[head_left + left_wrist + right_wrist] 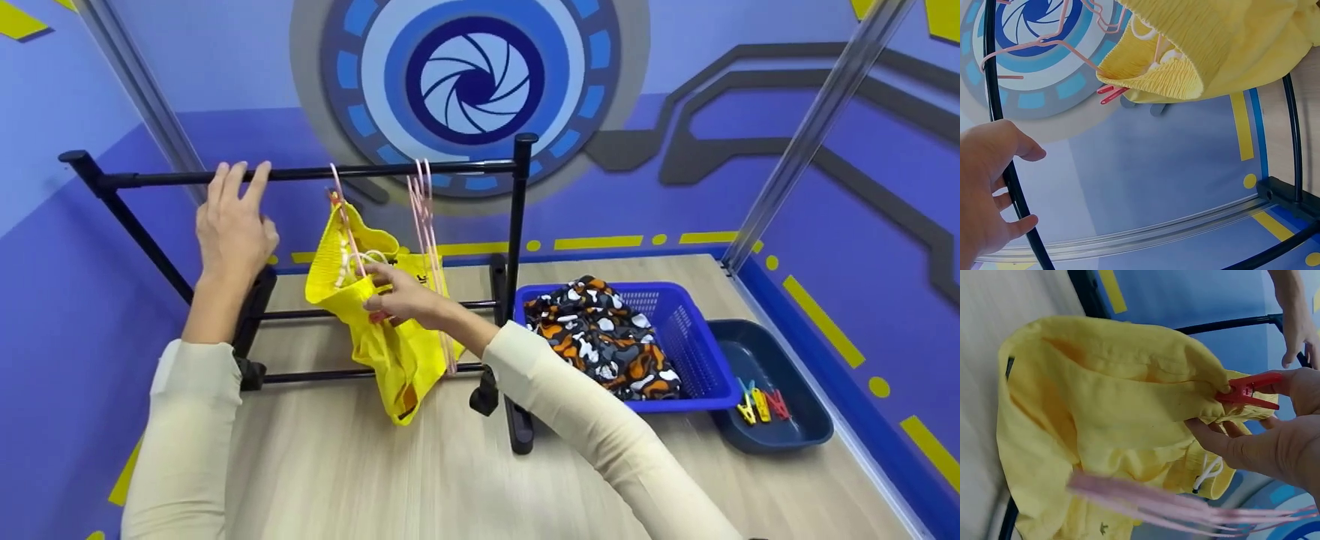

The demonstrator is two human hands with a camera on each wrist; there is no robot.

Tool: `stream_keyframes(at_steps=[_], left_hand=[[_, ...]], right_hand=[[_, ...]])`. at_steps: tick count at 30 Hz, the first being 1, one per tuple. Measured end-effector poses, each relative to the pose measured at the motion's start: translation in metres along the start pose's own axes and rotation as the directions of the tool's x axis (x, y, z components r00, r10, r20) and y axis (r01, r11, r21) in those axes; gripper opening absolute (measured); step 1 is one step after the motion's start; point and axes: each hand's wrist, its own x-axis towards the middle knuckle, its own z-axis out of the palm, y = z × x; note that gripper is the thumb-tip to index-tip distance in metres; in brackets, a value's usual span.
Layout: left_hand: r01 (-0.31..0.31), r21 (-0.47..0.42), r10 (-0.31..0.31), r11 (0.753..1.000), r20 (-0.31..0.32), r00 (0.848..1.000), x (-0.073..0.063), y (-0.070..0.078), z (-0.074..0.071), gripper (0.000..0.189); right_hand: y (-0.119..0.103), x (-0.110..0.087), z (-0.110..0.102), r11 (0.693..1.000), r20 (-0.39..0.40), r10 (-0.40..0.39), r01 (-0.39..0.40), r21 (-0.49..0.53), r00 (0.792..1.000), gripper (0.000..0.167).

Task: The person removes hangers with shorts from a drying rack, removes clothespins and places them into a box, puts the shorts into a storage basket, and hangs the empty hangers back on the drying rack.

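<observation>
Yellow shorts (401, 349) with an elastic waistband and white drawstring hang from a pink hanger (337, 180) on the black rack's top bar (300, 174). My right hand (409, 296) grips the waistband at its near end, thumb on one side and fingers partly hidden behind the cloth. In the right wrist view a red clothespin (1247, 392) bites the waistband there, touching my fingers. Another red clothespin (1112, 93) is at the waistband's far end. My left hand (236, 225) rests on the top bar, left of the shorts, its fingers laid loosely over it.
Several bare pink hangers (426, 240) hang right of the shorts. Beyond the rack's right leg (517, 225), a blue basket (694, 337) holds black, orange and white patterned cloth (600, 345). A dark tub (806, 420) with several clothespins (761, 405) stands beside it.
</observation>
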Motion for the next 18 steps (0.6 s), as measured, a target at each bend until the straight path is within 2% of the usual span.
stream_keyframes(at_steps=[4, 7, 10, 13, 18], left_hand=[[0.009, 0.035, -0.01, 0.999, 0.039, 0.999, 0.001, 0.001, -0.004, 0.072], [0.009, 0.047, -0.012, 0.999, 0.06, 0.998, 0.001, 0.002, -0.005, 0.07], [0.014, 0.044, -0.017, 0.999, 0.065, 0.998, 0.001, 0.002, -0.005, 0.064], [0.016, 0.029, -0.018, 0.999, 0.046, 0.999, 0.001, 0.002, -0.006, 0.061], [-0.001, 0.019, 0.001, 1.0, 0.017, 1.0, 0.002, 0.001, -0.007, 0.062]], right_hand=[[-0.001, 0.003, 0.005, 0.997, -0.015, 0.001, 0.0, 0.081, 1.0, 0.048], [0.0, 0.003, 0.008, 0.995, -0.026, -0.046, 0.048, 0.086, 0.999, 0.046], [-0.001, 0.002, 0.012, 0.988, -0.046, -0.155, 0.156, 0.015, 0.987, 0.043], [-0.005, -0.004, 0.014, 0.964, -0.074, -0.263, 0.259, -0.058, 0.962, 0.04], [-0.013, -0.022, 0.015, 0.943, -0.062, -0.319, 0.31, -0.123, 0.946, 0.039]])
